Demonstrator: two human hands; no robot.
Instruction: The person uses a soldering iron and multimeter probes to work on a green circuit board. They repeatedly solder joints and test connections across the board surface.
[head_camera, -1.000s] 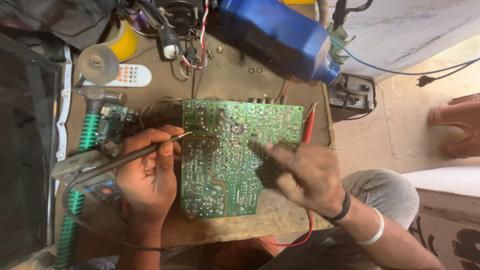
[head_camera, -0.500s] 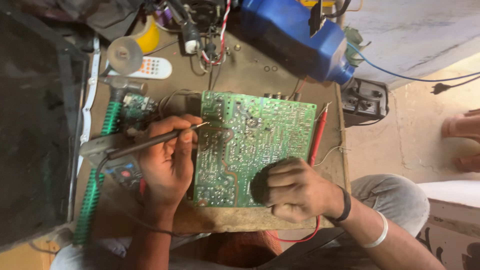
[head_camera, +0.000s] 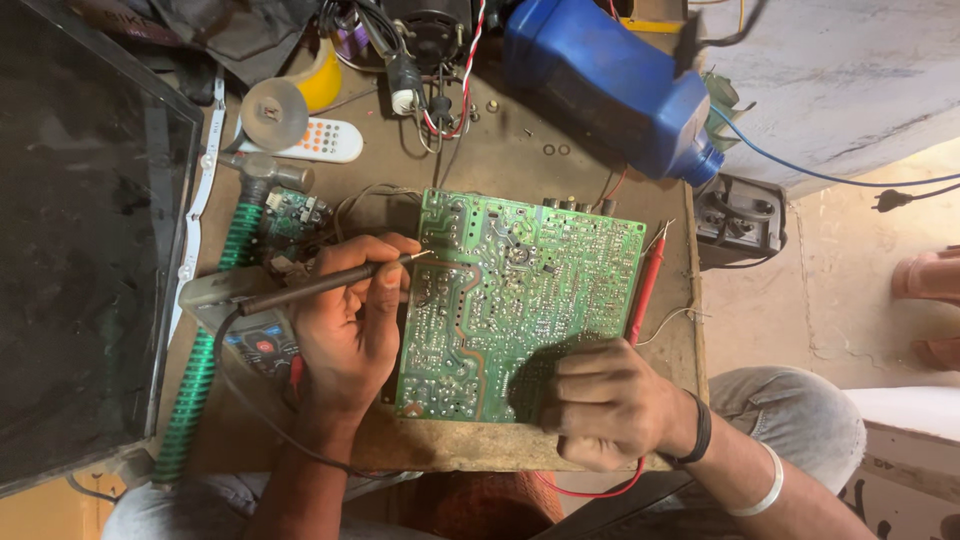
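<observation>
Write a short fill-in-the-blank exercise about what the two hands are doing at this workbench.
1. The left hand holds a soldering ____.
2. The right hand rests on the ____ circuit board.
3. The jug at the bench's far edge is ____.
4. A ____ probe lies beside the board.

Missing words: iron; green; blue; red

Our left hand: fingers curled in pen grip, thumb and forefinger pinched together, palm turned down, wrist bent, forearm rising from bottom edge of view. Our right hand: fingers folded under into loose fist, knuckles pointing left, back of hand up. Right forearm enters from lower right corner; dark band at wrist, light band higher up forearm.
</observation>
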